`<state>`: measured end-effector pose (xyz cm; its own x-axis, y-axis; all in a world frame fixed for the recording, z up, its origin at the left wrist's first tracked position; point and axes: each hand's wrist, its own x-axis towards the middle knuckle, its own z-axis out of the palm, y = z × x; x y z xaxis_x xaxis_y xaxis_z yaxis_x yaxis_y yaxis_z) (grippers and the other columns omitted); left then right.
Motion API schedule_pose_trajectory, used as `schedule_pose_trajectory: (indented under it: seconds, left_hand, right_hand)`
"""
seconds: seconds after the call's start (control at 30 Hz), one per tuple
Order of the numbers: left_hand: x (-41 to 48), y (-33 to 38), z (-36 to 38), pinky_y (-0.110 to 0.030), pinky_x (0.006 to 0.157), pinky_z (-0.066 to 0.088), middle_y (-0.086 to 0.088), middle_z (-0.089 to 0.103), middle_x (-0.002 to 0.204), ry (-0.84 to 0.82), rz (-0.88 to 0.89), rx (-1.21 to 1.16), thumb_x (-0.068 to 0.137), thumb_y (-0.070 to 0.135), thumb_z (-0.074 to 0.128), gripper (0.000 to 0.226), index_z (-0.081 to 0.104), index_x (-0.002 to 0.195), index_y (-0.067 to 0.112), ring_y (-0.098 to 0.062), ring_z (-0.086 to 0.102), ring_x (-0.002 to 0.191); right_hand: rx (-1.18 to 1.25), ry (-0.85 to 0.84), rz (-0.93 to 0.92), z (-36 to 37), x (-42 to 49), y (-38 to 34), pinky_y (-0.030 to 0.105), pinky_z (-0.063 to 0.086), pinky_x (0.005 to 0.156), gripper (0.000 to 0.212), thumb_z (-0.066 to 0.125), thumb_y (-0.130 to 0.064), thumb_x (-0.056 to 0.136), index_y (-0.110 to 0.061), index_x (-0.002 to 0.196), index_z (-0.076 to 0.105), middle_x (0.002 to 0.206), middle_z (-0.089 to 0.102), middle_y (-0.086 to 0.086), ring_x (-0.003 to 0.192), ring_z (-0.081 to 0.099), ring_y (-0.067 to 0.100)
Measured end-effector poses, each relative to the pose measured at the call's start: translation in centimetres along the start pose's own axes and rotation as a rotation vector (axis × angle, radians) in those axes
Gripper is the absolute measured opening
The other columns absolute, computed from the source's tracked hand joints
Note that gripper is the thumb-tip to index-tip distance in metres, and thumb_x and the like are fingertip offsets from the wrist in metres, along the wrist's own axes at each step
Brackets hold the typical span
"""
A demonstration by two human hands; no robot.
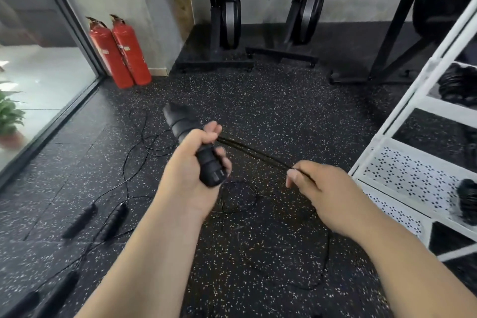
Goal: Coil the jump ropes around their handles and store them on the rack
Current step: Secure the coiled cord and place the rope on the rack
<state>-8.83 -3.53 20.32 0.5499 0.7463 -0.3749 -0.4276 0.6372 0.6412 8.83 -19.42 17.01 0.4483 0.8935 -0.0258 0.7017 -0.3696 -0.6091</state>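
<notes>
Jump-rope handles [198, 152] gripped in left hand [191, 170]; right hand [317, 188] pinches cord [258, 153] beside rack [413, 121].

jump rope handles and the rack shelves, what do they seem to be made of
Jump rope handles: matte black with ribbed rings, likely plastic or rubber; blur leaves it open. Rack shelves: white painted sheet metal, going by the punched hole pattern.

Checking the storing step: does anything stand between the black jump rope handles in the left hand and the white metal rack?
Nothing visible does. The left hand grips the black jump rope handles; the white perforated metal rack stands to the right, with only the right hand, pinching the thin black rope, between them.
</notes>
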Motion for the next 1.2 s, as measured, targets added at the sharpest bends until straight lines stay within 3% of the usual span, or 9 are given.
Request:
schedule_pose_trajectory:
  seconds: [0.17,0.27,0.33,0.43,0.67,0.8,0.9,0.97,1.2]
  left_hand:
    - [-1.1,-3.0,1.0,-0.03,0.06,0.052,-0.013,0.069,0.114,-0.117,-0.157,0.105,0.075,0.005,0.072,0.06,0.067,0.135,0.009,-0.014,0.059,0.069]
    - [-2.6,-5.8,2.1,-0.028,0.058,0.05,-0.007,0.066,0.095,-0.242,-0.29,0.187,0.074,0.005,0.073,0.063,0.067,0.137,0.008,-0.013,0.057,0.066]
    - [-3.0,-6.3,2.2,-0.027,0.057,0.049,-0.007,0.07,0.104,-0.267,-0.309,0.178,0.077,0.007,0.071,0.062,0.066,0.139,0.007,-0.012,0.055,0.067]
    - [-2.7,-4.8,1.8,-0.025,0.059,0.05,-0.008,0.072,0.137,-0.267,-0.272,0.093,0.078,0.007,0.07,0.068,0.059,0.145,0.006,-0.01,0.054,0.068]
    - [-1.6,-0.8,0.5,-0.026,0.063,0.049,-0.007,0.066,0.146,-0.238,-0.082,-0.041,0.082,0.01,0.065,0.064,0.058,0.146,0.007,-0.01,0.055,0.069]
    - [-2.0,-2.8,0.8,-0.029,0.063,0.053,-0.018,0.066,0.14,-0.313,-0.222,0.052,0.08,0.009,0.071,0.065,0.061,0.144,0.01,-0.013,0.059,0.072]
    - [-2.5,-4.7,1.6,-0.028,0.062,0.051,-0.007,0.07,0.106,-0.377,-0.286,0.161,0.083,0.012,0.068,0.063,0.06,0.145,0.008,-0.013,0.057,0.071]
    - [-2.7,-5.5,2.0,-0.027,0.062,0.05,-0.005,0.062,0.098,-0.385,-0.297,0.2,0.082,0.012,0.068,0.061,0.062,0.143,0.006,-0.013,0.056,0.071]
    - [-1.4,-1.7,0.5,-0.026,0.063,0.049,-0.007,0.068,0.133,-0.265,-0.132,-0.011,0.073,0.01,0.075,0.075,0.058,0.146,0.004,-0.011,0.056,0.071]
  right_hand:
    - [0.053,0.167,-0.026,0.7,-0.1,-0.5,0.029,0.038,0.051,0.029,0.045,-0.045,0.111,-0.031,0.089,0.059,0.059,0.057,-0.005,0.056,0.054,0.015]
    - [-0.003,0.093,-0.044,1.5,-0.3,-1.2,0.025,0.041,0.059,0.015,0.046,-0.034,0.111,-0.034,0.104,0.059,0.073,0.064,-0.011,0.066,0.06,0.006]
    - [0.023,0.059,-0.053,1.6,-0.5,-1.3,0.029,0.047,0.063,0.017,0.048,-0.029,0.11,-0.037,0.111,0.062,0.078,0.067,-0.009,0.07,0.065,0.013]
    - [0.036,0.004,-0.064,1.0,-0.7,-1.1,0.035,0.052,0.06,0.016,0.054,-0.037,0.11,-0.036,0.095,0.06,0.07,0.066,-0.007,0.062,0.064,0.01]
    - [0.023,0.104,-0.023,-0.9,-1.0,-0.4,0.044,0.055,0.062,0.026,0.046,-0.052,0.107,-0.038,0.094,0.063,0.067,0.066,-0.002,0.065,0.067,0.022]
    - [0.081,0.21,-0.052,-0.3,-0.5,-0.1,0.029,0.046,0.053,0.023,0.051,-0.044,0.108,-0.034,0.093,0.064,0.062,0.061,-0.005,0.058,0.061,0.013]
    - [0.064,0.169,-0.077,0.4,-0.3,-0.4,0.019,0.042,0.057,0.015,0.053,-0.041,0.107,-0.035,0.103,0.066,0.071,0.066,-0.012,0.064,0.061,0.001]
    - [0.046,0.146,-0.09,0.9,-0.3,-0.6,0.03,0.051,0.067,0.021,0.051,-0.042,0.106,-0.035,0.115,0.068,0.083,0.073,-0.008,0.072,0.066,0.005]
    - [-0.014,-0.004,0.002,-0.2,-0.1,-0.1,0.04,0.054,0.061,0.024,0.051,-0.05,0.108,-0.037,0.095,0.065,0.067,0.066,-0.002,0.061,0.064,0.017]
